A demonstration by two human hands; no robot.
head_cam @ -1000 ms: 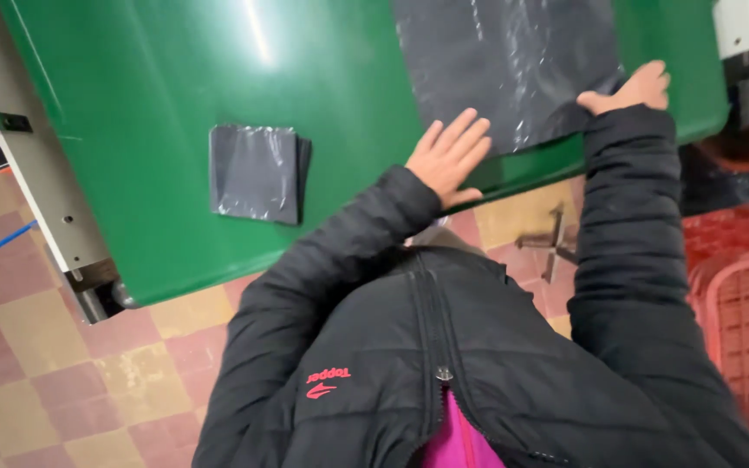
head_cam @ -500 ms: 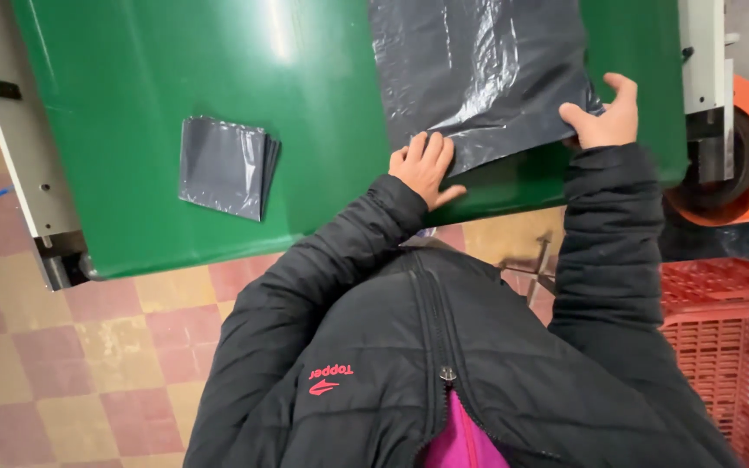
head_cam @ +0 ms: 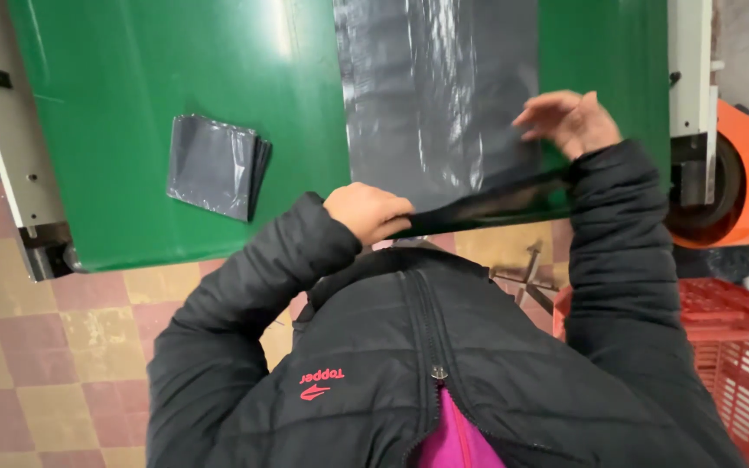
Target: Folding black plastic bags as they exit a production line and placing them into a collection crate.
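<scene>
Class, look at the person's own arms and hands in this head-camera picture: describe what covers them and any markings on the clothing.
Both arms wear long black quilted puffer jacket sleeves; the left hand and right hand are bare, no gloves. The jacket has a front zip, a small red chest marking, pink underneath.

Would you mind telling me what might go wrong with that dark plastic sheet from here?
The left hand pinches only the near edge of the dark plastic sheet, so the thin film might slip out or stretch. The right hand seems barely on it, so the sheet may crease. The folded bag stack sits near the table edge.
</scene>
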